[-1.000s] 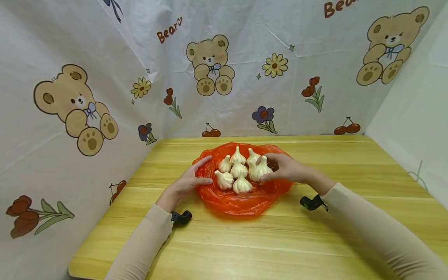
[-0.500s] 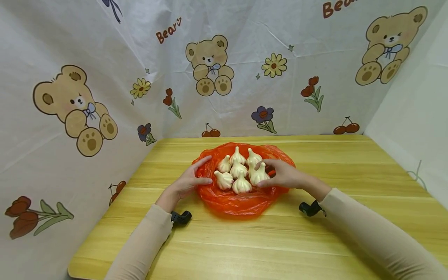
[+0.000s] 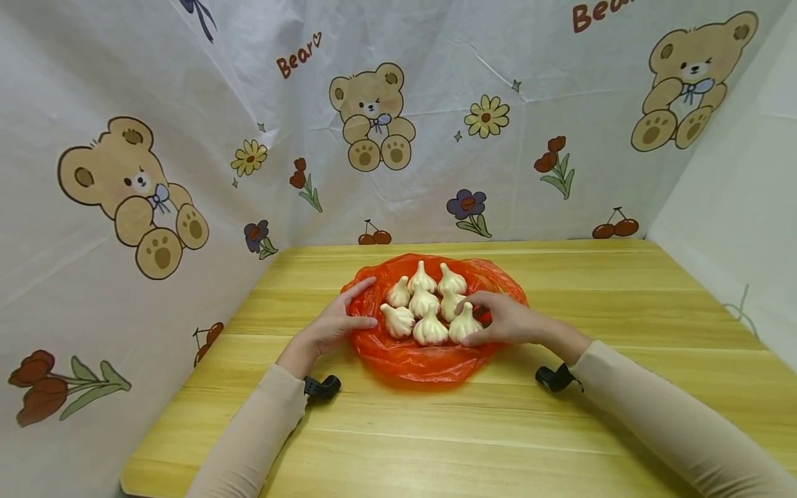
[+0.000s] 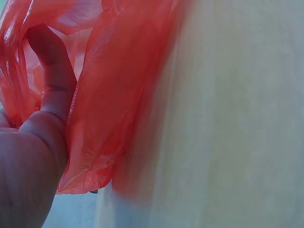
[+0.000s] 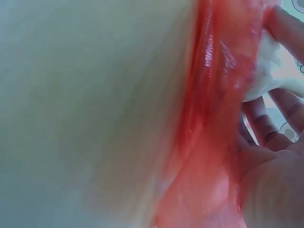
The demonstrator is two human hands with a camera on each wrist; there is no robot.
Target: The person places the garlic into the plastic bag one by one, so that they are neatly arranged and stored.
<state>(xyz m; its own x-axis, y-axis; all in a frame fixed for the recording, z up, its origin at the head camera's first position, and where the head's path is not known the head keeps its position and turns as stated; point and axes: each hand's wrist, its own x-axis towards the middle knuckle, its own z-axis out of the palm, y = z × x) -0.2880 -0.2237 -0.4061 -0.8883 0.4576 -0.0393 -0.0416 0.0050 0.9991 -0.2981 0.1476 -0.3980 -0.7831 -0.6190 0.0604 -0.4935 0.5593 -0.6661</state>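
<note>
A red plastic bag (image 3: 411,363) lies spread on the table with several cream garlic bulbs (image 3: 422,304) grouped inside it. My right hand (image 3: 513,319) pinches the front right garlic bulb (image 3: 462,325) between thumb and fingers, low among the others. In the right wrist view that bulb (image 5: 266,71) shows partly behind the bag's red side (image 5: 209,123). At the bag's left rim rests my left hand (image 3: 330,324), thumb and fingers spread wide apart. The left wrist view has its thumb (image 4: 56,71) against the red film (image 4: 114,85), without a bulb in the grasp.
The bag sits on a light wooden table (image 3: 398,443), towards its back. Behind and to the left hangs a white cloth (image 3: 429,152) printed with bears and flowers. A thin cord (image 3: 744,315) hangs at the right side.
My right hand has lowered the garlic bulb forward and slightly left, into the front right of the group. The left hand has stayed in place.
</note>
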